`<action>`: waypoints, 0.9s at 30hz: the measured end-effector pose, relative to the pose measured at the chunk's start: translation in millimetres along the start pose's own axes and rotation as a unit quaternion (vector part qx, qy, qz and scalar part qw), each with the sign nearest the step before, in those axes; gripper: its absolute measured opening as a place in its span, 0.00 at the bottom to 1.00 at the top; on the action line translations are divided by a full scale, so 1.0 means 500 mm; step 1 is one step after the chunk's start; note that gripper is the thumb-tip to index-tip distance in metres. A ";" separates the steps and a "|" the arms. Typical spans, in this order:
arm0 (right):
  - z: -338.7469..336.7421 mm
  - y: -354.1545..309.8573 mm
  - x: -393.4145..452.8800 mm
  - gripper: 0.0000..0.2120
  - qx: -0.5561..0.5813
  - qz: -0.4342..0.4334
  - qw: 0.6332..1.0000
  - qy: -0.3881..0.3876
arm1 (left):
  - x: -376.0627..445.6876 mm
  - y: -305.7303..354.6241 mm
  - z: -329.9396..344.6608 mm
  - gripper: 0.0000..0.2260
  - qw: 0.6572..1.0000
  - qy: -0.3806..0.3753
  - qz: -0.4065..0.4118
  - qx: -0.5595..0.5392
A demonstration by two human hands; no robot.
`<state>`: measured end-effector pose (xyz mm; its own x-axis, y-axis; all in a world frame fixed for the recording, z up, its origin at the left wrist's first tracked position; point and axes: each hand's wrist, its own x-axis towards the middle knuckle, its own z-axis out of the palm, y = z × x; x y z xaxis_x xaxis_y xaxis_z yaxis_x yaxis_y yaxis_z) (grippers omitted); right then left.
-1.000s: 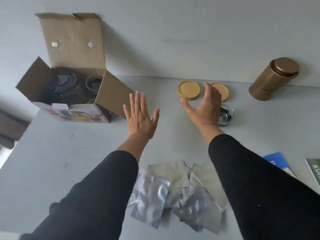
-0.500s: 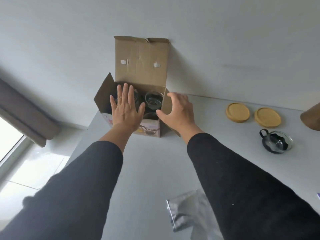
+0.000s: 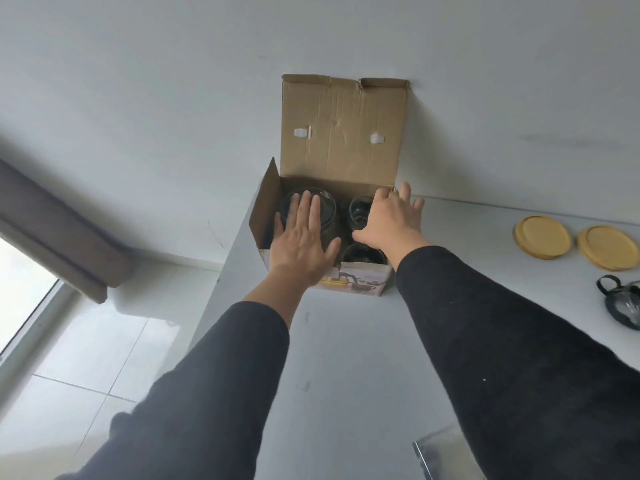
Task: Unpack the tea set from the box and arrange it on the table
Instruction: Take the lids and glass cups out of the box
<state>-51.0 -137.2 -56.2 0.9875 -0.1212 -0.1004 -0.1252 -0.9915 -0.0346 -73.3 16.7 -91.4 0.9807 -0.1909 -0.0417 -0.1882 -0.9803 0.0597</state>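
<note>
**Two hands over one open box**

Nearest to me I count one silvery foil packet [image 3: 446,452] at the bottom edge, cut off by the frame; past it my two black sleeves run forward over the grey table [image 3: 346,358].

To the right I see one dark glass piece with a loop handle [image 3: 623,306], partly out of view; just beyond it lie two round wooden coasters [image 3: 542,237] side by side, flat on the table.

Further on stands one cardboard box [image 3: 349,277] at the table's far left corner, its lid flap upright against the wall; inside I can make out three glass pieces: one large round teapot [image 3: 323,211] in the left half and two smaller glass cups [image 3: 358,211] in the right half, one behind the other.

My left hand [image 3: 301,244] is released, fingers straight and spread above the teapot; whether it touches the glass I cannot tell. My right hand [image 3: 388,220] is also released, fingers spread over the box's right wall, grasping nothing that I can see.
</note>
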 end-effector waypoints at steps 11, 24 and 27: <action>0.033 -0.011 0.022 0.38 0.011 0.025 0.999 0.030 | -0.002 0.002 -0.002 0.34 1.000 -0.001 0.008 -0.007; -0.013 0.023 -0.027 0.38 0.284 0.006 0.924 0.256 | -0.005 0.008 -0.007 0.32 1.000 0.003 0.002 -0.019; -0.030 0.069 -0.050 0.38 0.329 0.034 0.897 0.292 | -0.007 0.031 -0.017 0.32 0.999 0.025 -0.029 -0.026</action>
<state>-78.7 -169.0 -39.7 0.8324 -0.3757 0.4073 -0.0271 -0.7618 -0.6472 -79.3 2.6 -81.9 0.9916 -0.1297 0.0029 -0.1292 -0.9855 0.1097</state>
